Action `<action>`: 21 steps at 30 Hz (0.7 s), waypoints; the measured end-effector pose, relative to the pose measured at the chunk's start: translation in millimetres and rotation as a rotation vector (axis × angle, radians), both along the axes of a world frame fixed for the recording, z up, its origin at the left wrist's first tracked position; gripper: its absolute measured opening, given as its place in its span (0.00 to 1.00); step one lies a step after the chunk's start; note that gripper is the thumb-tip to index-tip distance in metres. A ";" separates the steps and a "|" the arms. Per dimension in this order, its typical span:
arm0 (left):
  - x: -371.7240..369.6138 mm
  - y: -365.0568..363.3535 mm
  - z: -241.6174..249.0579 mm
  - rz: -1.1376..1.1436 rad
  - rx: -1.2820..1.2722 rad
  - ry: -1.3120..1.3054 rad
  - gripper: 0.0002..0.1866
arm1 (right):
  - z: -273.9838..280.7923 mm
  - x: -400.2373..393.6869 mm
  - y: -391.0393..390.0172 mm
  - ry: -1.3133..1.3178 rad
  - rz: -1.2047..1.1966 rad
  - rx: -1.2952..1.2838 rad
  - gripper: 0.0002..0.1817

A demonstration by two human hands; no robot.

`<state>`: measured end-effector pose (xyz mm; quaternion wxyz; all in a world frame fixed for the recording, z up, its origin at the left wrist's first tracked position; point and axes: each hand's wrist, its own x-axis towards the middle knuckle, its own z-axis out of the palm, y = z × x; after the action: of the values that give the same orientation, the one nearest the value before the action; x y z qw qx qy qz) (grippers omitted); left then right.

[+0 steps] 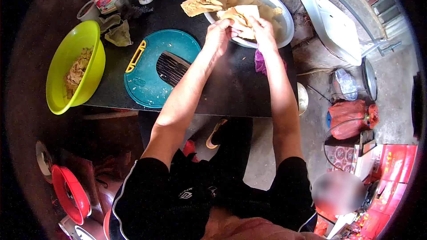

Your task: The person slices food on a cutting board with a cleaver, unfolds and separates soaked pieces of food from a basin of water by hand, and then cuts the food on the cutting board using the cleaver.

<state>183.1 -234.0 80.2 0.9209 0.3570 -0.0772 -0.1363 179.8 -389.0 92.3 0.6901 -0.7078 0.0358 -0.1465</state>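
Tan sheets (244, 15), possibly soaked bean-curd skin (texture poorly resolved), are held over the near side of the basin (291, 27). Fingers of the left hand (216, 36) and right hand (263, 31) are seen nearly closed, the sheets pinched between them; the exact gap is hidden by folds. Tearing is judged the main risk, should clinging layers be pulled unevenly. Drips could be shed onto the worktop (231, 91) if the hold were brought nearer. The heap (204, 2), overhanging the left rim, could be dislodged by a knock.
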 end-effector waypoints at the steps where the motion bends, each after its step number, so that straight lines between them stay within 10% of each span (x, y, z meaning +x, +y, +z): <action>1: 0.2 -0.2 0.5 -0.001 -0.041 0.018 0.09 | 0.4 -1.1 -1.7 0.025 0.029 0.167 0.14; 4: 5.6 2.7 -1.2 -0.047 -0.105 0.083 0.09 | 19.7 -11.3 3.8 0.120 0.035 0.606 0.11; 14: -22.6 8.4 43.6 -0.304 0.669 0.065 0.26 | 16.4 -25.4 18.4 -0.009 0.033 -0.236 0.14; 21: -30.1 9.6 23.0 -0.256 0.341 0.081 0.15 | 35.6 -39.4 12.3 0.102 0.138 -0.412 0.22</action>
<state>153.1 -224.4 103.2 0.8246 0.4891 -0.0607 -0.2777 140.3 -376.8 127.9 0.5367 -0.8411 -0.0088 -0.0672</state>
